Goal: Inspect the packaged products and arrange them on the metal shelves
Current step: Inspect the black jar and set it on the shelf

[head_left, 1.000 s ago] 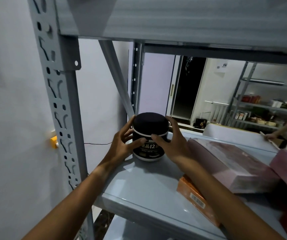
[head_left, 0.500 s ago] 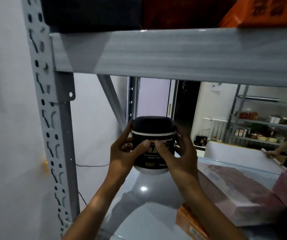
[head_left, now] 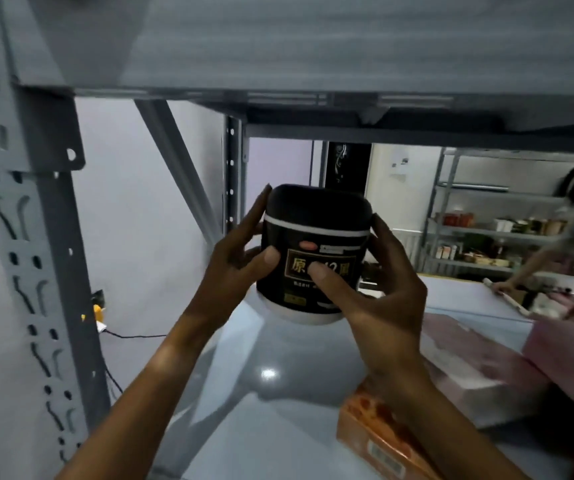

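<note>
While the black jar [head_left: 316, 251] is held clear of the shelf [head_left: 278, 393], it is gripped from both sides: the left hand [head_left: 240, 261] is wrapped round its left wall with the thumb on the label, and the right hand [head_left: 379, 289] is clasped round its right wall, thumb also on the label. The jar's long axis is kept nearly upright, tilted slightly, label toward the camera. Bare shelf surface lies directly beneath the base, left of the orange box [head_left: 382, 441] and pink box [head_left: 469, 362]. A straight lowering is judged sufficient; both hands are equally near.
</note>
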